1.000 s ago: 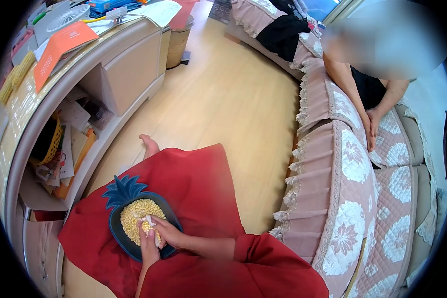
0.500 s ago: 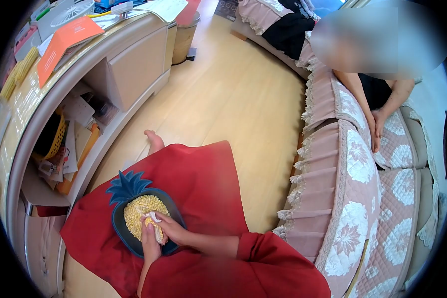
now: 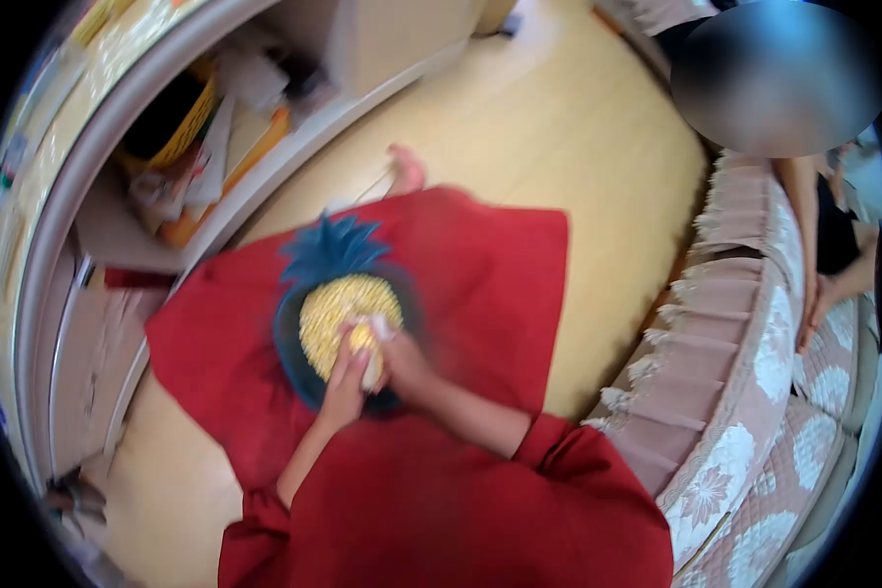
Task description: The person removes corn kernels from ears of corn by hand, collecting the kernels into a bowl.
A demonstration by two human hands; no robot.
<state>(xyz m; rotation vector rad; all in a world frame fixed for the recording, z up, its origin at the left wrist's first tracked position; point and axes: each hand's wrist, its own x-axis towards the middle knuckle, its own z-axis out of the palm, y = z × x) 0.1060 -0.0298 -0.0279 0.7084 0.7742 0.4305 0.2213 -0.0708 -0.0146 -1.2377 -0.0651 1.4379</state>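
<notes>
A dark blue pineapple-shaped bowl [image 3: 294, 365] rests on the red cloth over my lap, with loose yellow corn kernels [image 3: 335, 312] in it. Above the kernels, my left hand [image 3: 343, 384] is closed around a corn cob [image 3: 370, 370]. My right hand [image 3: 405, 365] presses against the same cob from the right, its fingers bent, with a small white thing [image 3: 380, 325] at them, blurred. The undersides of both hands' grip are hidden.
A curved cabinet [image 3: 382, 44] with open shelves holding papers and a yellow basket [image 3: 194, 122] stands at the left. A floral sofa [image 3: 745, 431] lies along the right, where another person's hands [image 3: 821, 299] rest. My bare foot [image 3: 406, 169] is on the wooden floor.
The view has turned and blurred, so the bowl, my hands and the sofa appear further right and the bowl higher. Both hands stay at the cob over the bowl.
</notes>
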